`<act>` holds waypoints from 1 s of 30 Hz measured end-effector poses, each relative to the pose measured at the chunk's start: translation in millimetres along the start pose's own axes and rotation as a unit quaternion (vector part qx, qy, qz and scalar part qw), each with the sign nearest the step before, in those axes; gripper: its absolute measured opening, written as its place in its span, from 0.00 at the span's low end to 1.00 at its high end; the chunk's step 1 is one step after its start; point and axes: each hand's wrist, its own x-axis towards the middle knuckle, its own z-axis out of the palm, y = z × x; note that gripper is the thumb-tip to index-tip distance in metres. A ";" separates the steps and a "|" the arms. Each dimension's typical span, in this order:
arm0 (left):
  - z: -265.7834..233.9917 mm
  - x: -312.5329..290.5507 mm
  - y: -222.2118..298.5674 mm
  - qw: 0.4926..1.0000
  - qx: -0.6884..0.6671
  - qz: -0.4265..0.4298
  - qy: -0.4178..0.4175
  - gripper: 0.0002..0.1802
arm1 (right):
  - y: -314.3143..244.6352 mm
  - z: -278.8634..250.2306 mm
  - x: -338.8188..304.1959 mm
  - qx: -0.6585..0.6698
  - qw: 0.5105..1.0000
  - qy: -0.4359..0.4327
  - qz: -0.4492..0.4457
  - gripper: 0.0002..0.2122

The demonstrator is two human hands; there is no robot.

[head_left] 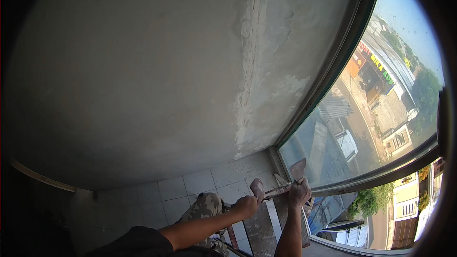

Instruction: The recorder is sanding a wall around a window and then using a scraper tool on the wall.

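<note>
My left hand (pixel 246 206) is closed around a small tool with a short, wide, reddish-grey blade (pixel 257 188), which looks like a putty knife. In my right hand (pixel 300 193) is a putty knife (pixel 298 168) with a flared, stained blade pointing up, seen against the window glass. The two hands are apart, both low and away from the wall. Ahead stands a grey plastered wall (pixel 166 76), with a rough, pale vertical strip (pixel 246 81) of cracked and patched plaster running down it. My right fingers look dusty.
Below my hands is a stepladder or wooden stand (pixel 261 232) with worn boards. Pale floor tiles (pixel 173 188) with scattered crumbs meet the wall's foot. A large framed window (pixel 328 138) closes the right side, with a street outside. My camouflage-clad knee (pixel 208 203) is beside my left forearm.
</note>
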 end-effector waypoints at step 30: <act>-27.8 -11.5 2.4 0.996 0.002 -0.026 -0.087 0.32 | -1.8 -6.5 9.2 0.094 0.980 -0.174 0.027 0.09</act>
